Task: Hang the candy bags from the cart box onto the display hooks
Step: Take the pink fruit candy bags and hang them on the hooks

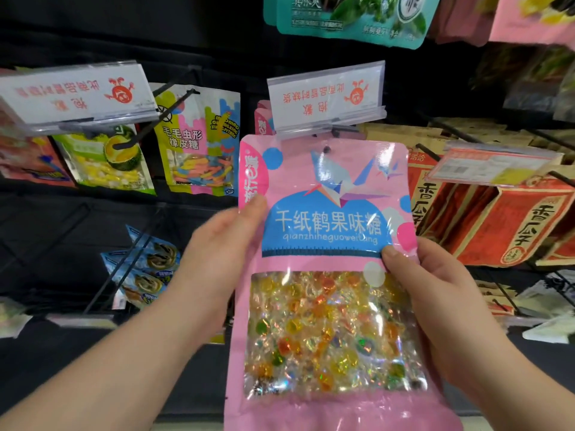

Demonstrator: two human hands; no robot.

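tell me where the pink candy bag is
The pink candy bag sits centre of the head view, held by the left hand and right hand, top under a white tag.

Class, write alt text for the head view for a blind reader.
A left hand and right hand hold a pink candy bag up to a display hook beneath a white label holder. Other snack bags hang nearby.
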